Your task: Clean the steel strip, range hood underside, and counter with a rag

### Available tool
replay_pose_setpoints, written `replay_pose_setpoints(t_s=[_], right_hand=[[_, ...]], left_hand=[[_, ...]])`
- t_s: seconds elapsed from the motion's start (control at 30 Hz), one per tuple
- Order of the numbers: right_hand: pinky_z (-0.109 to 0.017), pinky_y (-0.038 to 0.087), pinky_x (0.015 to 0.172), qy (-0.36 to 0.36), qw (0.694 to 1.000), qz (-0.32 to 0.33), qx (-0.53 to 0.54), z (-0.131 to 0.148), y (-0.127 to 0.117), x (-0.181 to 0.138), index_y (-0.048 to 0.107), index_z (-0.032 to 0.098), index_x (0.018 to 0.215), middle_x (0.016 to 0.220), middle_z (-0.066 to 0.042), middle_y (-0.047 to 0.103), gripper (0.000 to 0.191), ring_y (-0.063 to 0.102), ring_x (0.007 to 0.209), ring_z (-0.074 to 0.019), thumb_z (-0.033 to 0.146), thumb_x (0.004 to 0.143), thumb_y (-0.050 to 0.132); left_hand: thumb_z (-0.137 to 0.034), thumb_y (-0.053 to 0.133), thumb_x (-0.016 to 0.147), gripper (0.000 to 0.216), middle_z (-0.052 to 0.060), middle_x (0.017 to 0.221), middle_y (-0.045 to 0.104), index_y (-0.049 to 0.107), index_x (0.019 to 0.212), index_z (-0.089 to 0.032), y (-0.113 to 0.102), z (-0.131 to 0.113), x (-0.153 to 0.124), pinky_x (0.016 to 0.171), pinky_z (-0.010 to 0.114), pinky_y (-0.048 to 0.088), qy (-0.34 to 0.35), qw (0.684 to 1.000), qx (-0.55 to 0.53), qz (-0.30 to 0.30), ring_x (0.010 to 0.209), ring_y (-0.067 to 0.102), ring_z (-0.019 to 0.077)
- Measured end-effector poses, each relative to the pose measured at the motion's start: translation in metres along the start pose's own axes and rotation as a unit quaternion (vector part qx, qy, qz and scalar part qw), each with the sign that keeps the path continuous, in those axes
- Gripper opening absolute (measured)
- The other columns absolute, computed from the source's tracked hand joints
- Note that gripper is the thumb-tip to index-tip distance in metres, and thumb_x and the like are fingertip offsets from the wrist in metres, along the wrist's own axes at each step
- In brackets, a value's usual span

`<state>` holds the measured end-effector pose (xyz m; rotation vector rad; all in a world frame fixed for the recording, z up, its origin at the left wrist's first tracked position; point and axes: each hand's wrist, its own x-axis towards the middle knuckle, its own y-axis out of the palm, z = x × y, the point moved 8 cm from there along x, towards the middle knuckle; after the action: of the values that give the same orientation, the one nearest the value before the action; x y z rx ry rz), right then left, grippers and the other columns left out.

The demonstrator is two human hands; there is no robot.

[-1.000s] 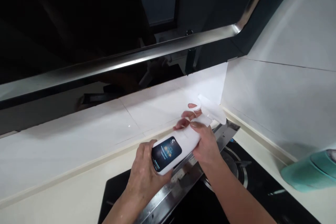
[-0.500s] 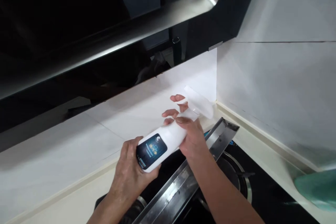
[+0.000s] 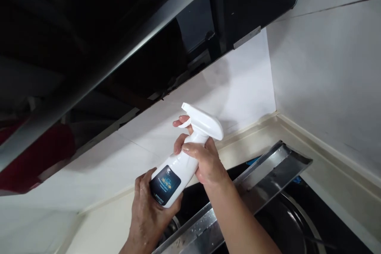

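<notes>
A white spray bottle [image 3: 186,162] with a dark label is held tilted, its white spray head [image 3: 204,121] pointing up and to the left. My left hand [image 3: 151,200] grips the bottle round its base, fingers on one side and thumb on the other. Higher up, my right hand [image 3: 205,156] is wrapped round the neck, with its thumb across the front and a finger at the trigger [image 3: 185,123]. The bottle is over a long metal tray [image 3: 262,178], which lies slanted across the black gas stove.
A black range hood [image 3: 143,59] with a silver strip overhangs the hands. White tiled walls [image 3: 324,71] meet in a corner to the right. A round burner [image 3: 285,222] shows beyond the tray, and a pale counter [image 3: 101,222] borders the stove.
The camera view has tilted and shifted, bringing a red reflection into the hood at left. The bottle stands a little more upright, with both hands still on it.
</notes>
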<state>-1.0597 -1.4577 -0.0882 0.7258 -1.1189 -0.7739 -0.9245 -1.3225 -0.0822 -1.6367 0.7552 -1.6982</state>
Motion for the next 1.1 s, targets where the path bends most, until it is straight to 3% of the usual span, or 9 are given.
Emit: replay_pose_setpoints(t_s=[0.3,0.53,0.77,1.1], right_hand=[[-0.028,0.052,0.062,0.006,1.0,-0.01,0.029,0.0,-0.002,0.012,0.063,0.027,0.109,0.108,0.0,0.065,0.032,0.059,0.063,-0.0102,0.025,0.078,0.07],[-0.027,0.054,0.061,0.016,0.999,-0.039,0.026,-0.009,-0.002,0.02,0.067,0.024,0.102,0.101,0.0,0.063,0.028,0.059,0.062,-0.0099,0.03,0.075,0.073],[-0.027,0.051,0.058,0.063,0.996,-0.046,0.053,-0.025,-0.001,0.024,0.067,0.02,0.079,0.075,0.001,0.061,0.022,0.057,0.059,-0.0117,0.038,0.072,0.076],[-0.027,0.05,0.064,0.062,0.997,-0.017,0.049,-0.025,-0.006,0.025,0.068,0.026,0.111,0.114,-0.003,0.068,0.038,0.06,0.068,-0.0112,0.032,0.074,0.077]], left_hand=[[-0.042,0.078,0.07,0.078,0.01,0.106,0.055,0.044,0.134,-0.015,-0.004,0.0,0.003,0.072,0.043,0.061,-0.024,0.999,0.029,0.014,0.089,0.064,0.0257],[-0.043,0.078,0.07,0.078,0.01,0.107,0.054,0.043,0.134,-0.016,-0.004,0.008,0.008,0.071,0.043,0.06,-0.03,0.999,0.034,0.022,0.089,0.063,0.0261],[-0.044,0.079,0.07,0.078,0.01,0.11,0.054,0.044,0.135,-0.018,-0.014,0.016,0.012,0.077,0.046,0.06,-0.022,0.997,0.064,0.023,0.095,0.062,0.0283],[-0.04,0.076,0.071,0.074,0.008,0.104,0.054,0.043,0.133,-0.018,0.002,0.018,0.005,0.07,0.04,0.058,-0.068,0.996,0.013,0.063,0.087,0.061,0.0243]])
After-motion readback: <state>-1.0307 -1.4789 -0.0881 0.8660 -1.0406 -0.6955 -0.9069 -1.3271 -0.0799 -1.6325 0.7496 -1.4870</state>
